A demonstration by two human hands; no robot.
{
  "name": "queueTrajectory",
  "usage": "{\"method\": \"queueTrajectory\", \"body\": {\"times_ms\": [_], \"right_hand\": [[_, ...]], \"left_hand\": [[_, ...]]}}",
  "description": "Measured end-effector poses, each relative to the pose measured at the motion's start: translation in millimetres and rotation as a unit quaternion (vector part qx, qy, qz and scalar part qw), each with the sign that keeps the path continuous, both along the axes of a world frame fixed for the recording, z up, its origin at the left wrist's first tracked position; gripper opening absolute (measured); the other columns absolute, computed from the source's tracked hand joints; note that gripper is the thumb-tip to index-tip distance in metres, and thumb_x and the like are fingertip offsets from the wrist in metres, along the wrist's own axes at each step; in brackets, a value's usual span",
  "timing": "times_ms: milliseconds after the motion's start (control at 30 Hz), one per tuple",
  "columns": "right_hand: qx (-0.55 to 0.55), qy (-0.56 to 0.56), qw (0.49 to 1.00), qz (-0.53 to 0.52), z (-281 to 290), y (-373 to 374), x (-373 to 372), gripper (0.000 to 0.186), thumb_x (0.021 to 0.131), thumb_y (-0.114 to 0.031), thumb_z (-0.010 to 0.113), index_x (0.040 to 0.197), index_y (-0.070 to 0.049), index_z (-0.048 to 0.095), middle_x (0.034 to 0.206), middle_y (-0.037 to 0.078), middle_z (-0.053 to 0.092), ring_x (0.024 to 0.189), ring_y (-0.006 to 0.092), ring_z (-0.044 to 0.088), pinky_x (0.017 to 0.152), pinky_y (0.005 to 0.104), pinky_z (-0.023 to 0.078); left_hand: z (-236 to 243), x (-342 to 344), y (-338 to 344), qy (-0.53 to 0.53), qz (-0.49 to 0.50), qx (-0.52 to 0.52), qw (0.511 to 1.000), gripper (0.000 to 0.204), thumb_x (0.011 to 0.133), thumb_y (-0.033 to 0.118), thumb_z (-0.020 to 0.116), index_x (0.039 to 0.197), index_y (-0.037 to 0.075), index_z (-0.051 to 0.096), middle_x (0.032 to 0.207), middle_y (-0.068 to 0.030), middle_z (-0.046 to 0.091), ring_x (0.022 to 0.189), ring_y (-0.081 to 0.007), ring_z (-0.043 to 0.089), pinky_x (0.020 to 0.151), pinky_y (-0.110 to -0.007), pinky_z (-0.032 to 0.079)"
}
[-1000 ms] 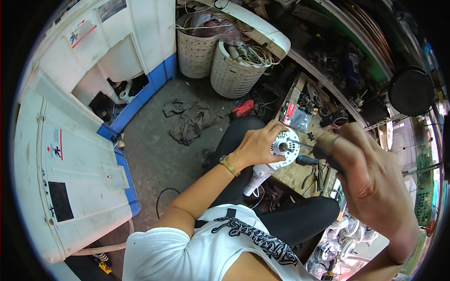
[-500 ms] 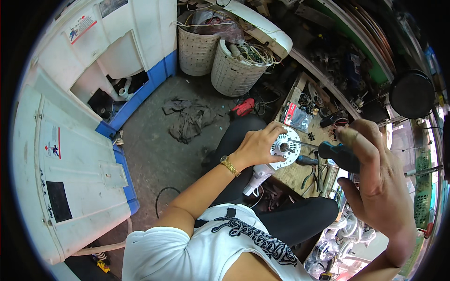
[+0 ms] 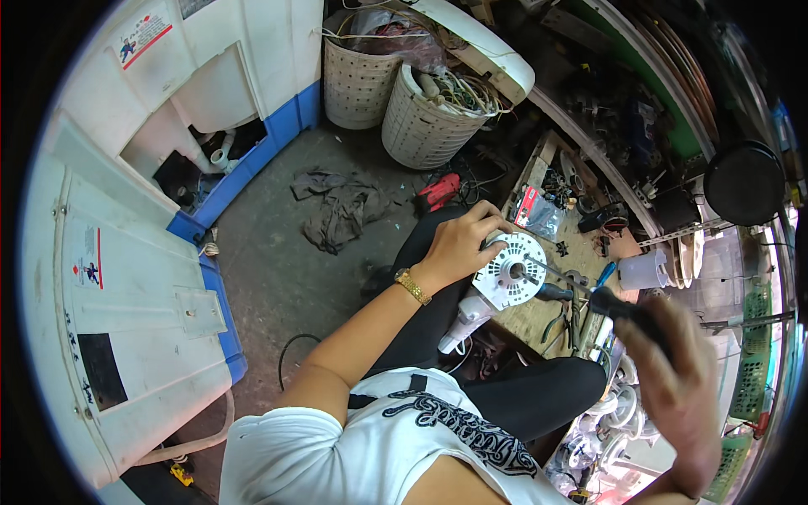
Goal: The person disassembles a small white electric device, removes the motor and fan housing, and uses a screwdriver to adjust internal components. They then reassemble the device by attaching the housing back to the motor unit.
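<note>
Ribbed white plastic motor housing [image 3: 508, 269], round and vented, sits on my lap beside the wooden bench [image 3: 539, 307]; my left hand [image 3: 459, 244] clasps its rim, my right hand [image 3: 677, 379] grips a black-handled screwdriver [image 3: 589, 295], its tip at the hub.

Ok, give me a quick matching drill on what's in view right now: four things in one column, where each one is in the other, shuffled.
Things:
1. white fan motor housing
2. screwdriver
3. gold bracelet
4. grey rag

Places:
A. on the left wrist
B. lying on the concrete floor
C. held in the left hand, over the lap
D. held in the right hand, tip at the housing's centre

Pairs: 1-C, 2-D, 3-A, 4-B
</note>
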State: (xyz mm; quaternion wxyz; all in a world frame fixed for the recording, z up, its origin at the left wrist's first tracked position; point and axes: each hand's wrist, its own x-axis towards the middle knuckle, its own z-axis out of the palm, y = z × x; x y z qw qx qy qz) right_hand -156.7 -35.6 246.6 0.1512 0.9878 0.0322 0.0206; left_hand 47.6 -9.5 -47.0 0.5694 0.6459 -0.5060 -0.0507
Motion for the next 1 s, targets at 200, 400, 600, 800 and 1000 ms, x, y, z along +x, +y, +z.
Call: {"method": "queueTrajectory", "body": {"times_ms": [200, 400, 600, 800, 1000], "right_hand": [[0.006, -0.073, 0.993, -0.095, -32, 3, -74, 0.041, 0.082, -0.025, 0.078, 0.116, -0.008, 0.062, 0.105, 0.025, 0.059, 0.076, 0.0328, 0.063, 0.055, 0.0371, 0.049], [0.007, -0.04, 0.996, -0.083, -20, 14, -50, 0.04, 0.078, -0.018, 0.077, 0.113, -0.006, 0.062, 0.096, 0.018, 0.054, 0.072, 0.0298, 0.055, 0.055, 0.0392, 0.042], [-0.071, -0.036, 0.992, -0.095, 11, 11, 21, 0.05, 0.079, -0.033, 0.072, 0.116, 0.0, 0.067, 0.083, 0.01, 0.053, 0.067, 0.0257, 0.054, 0.053, 0.0371, 0.041], [-0.119, 0.073, 0.978, -0.157, 18, 20, 35, 0.05, 0.071, -0.018, 0.078, 0.117, -0.001, 0.067, 0.094, 0.014, 0.055, 0.077, 0.0296, 0.059, 0.061, 0.0382, 0.048], [-0.05, 0.153, 0.967, -0.199, 36, 24, 49, 0.045, 0.088, -0.021, 0.064, 0.128, -0.002, 0.056, 0.109, 0.018, 0.059, 0.091, 0.035, 0.062, 0.071, 0.0419, 0.049]], "left_hand": [[-6, -4, -15, -0.014, -0.057, 0.006, 0.998, 0.024, 0.081, 0.024, 0.074, 0.102, 0.012, 0.072, 0.115, -0.0049, 0.062, 0.091, -0.026, 0.068, 0.076, -0.036, 0.054], [-7, -2, -24, -0.016, -0.098, 0.025, 0.995, 0.027, 0.082, 0.026, 0.073, 0.105, 0.014, 0.07, 0.113, -0.003, 0.064, 0.092, -0.0265, 0.068, 0.076, -0.037, 0.054], [-6, -4, -24, -0.028, -0.072, 0.04, 0.996, 0.024, 0.083, 0.021, 0.071, 0.106, 0.014, 0.069, 0.107, -0.0024, 0.064, 0.09, -0.0261, 0.068, 0.075, -0.038, 0.054], [-6, -2, -24, -0.023, -0.078, 0.025, 0.996, 0.022, 0.084, 0.017, 0.067, 0.106, 0.013, 0.069, 0.106, -0.0056, 0.065, 0.085, -0.0291, 0.069, 0.074, -0.04, 0.055], [-5, -3, -26, -0.014, -0.093, 0.013, 0.995, 0.021, 0.083, 0.015, 0.066, 0.104, 0.011, 0.068, 0.105, -0.0056, 0.065, 0.081, -0.0293, 0.069, 0.071, -0.04, 0.056]]}}
